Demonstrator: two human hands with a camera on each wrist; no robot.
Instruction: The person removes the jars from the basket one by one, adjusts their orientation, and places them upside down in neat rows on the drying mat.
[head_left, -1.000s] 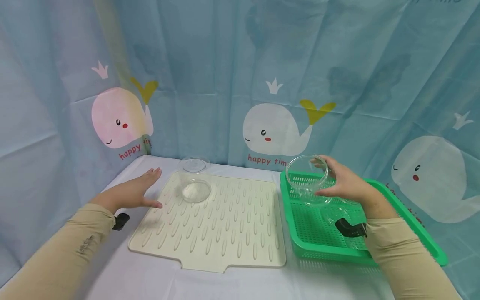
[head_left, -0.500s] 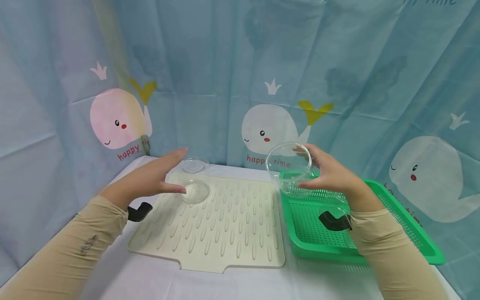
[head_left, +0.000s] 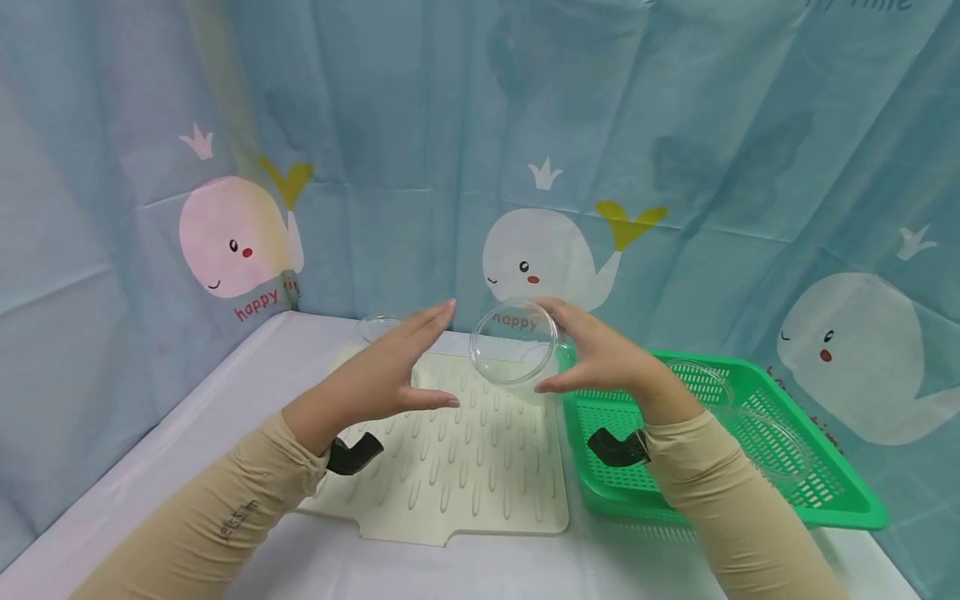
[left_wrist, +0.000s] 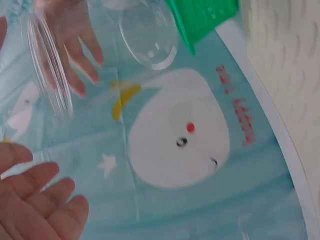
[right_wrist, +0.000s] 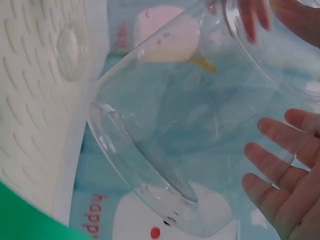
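My right hand (head_left: 607, 354) holds a clear round container (head_left: 513, 346) between thumb and fingers, raised over the right back part of a cream drying mat (head_left: 450, 467). Its wide rim faces my left hand. My left hand (head_left: 367, 379) is just left of that rim, fingers extended and thumb apart, with nothing in its grasp. In the right wrist view, the fingers (right_wrist: 280, 165) lie along the container's see-through wall. Behind my left hand a second clear container (head_left: 375, 325) stands on the mat's back left, mostly hidden.
A green plastic basket (head_left: 600, 500) stands to the right of the mat, with clear containers (head_left: 772, 442) inside. Both rest on a white-covered table (head_left: 225, 400). A blue curtain (head_left: 420, 167) with whale prints hangs behind.
My right hand has carried the clear container leftward from above the basket to over the mat. My left hand has moved right towards it, passing in front of the standing container.
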